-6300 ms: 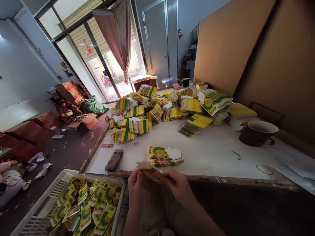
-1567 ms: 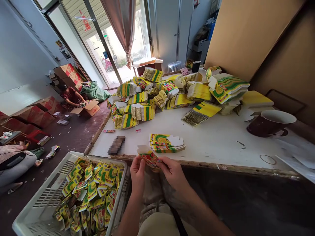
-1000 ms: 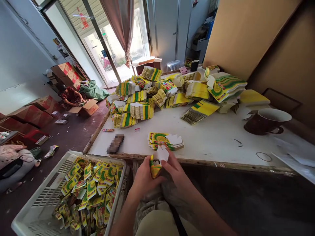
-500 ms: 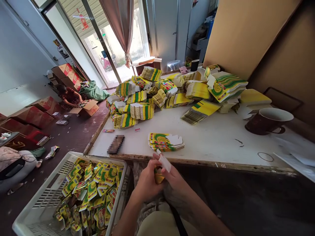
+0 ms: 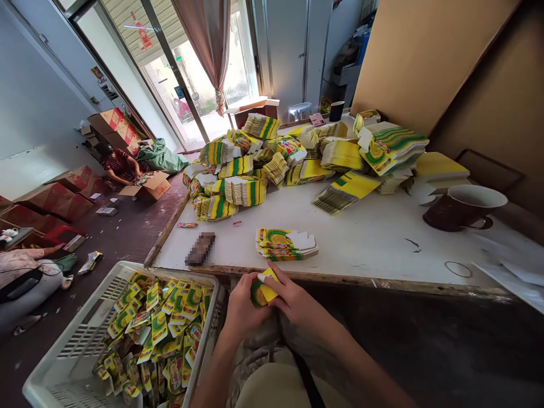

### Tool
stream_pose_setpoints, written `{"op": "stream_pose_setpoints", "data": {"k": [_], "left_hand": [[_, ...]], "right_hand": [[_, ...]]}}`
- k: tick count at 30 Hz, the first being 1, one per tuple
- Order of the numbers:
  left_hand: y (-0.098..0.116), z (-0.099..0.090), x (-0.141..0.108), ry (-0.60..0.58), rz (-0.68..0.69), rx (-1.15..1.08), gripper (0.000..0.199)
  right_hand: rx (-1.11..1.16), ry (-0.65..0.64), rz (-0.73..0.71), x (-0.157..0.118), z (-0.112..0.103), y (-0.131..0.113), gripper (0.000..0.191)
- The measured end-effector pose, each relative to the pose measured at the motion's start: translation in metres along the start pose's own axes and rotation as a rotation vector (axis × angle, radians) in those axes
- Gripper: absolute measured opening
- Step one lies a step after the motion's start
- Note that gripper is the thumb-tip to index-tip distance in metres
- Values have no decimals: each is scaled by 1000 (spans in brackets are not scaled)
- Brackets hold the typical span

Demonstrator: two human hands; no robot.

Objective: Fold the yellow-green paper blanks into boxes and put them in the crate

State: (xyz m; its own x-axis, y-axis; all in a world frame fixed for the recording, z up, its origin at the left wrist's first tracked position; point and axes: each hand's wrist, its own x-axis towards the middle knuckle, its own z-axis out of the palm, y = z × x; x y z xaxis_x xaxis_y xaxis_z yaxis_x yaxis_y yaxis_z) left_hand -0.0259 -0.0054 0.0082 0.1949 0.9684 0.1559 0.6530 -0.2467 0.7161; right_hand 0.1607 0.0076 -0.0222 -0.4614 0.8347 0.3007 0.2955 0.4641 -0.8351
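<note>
Between my two hands, just off the table's front edge, is a small yellow and green cardboard box (image 5: 264, 292). My left hand (image 5: 243, 306) closes round its left side. My right hand (image 5: 293, 297) grips it from the right, with a white covering on one finger pressed to the upper flap. Straight ahead on the table lies a small stack of flat printed cartons (image 5: 285, 245) with white flaps. To my left, a white plastic basket (image 5: 63, 354) holds many similar yellow boxes (image 5: 159, 328).
Bundles of folded cartons (image 5: 244, 192) are heaped at the back of the white table (image 5: 382, 249). A dark mug (image 5: 450, 212) stands at right, and a blurred phone-like object (image 5: 200, 249) lies at left. Two people sit by cardboard boxes (image 5: 155, 187) on the floor.
The box in my hands has turned, so its yellow face shows where a white flap stuck up before. At far left, a person's arm has reached out.
</note>
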Motion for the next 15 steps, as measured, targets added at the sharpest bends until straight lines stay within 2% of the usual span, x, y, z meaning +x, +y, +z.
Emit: {"op": "stream_pose_setpoints", "data": {"k": [3, 7, 9, 12, 15], "left_hand": [[2, -6, 4, -62, 12, -21, 53], [6, -9, 9, -134, 47, 0, 54], [5, -9, 9, -135, 55, 27, 55], [3, -11, 6, -104, 46, 49, 57], [1, -12, 3, -67, 36, 23, 57]], "right_hand": [[-22, -45, -33, 2, -17, -5, 27], [20, -136, -42, 7, -37, -13, 24], [71, -71, 0, 9, -34, -15, 23], [165, 80, 57, 9, -15, -12, 19], [245, 112, 53, 6, 3, -7, 47]]}}
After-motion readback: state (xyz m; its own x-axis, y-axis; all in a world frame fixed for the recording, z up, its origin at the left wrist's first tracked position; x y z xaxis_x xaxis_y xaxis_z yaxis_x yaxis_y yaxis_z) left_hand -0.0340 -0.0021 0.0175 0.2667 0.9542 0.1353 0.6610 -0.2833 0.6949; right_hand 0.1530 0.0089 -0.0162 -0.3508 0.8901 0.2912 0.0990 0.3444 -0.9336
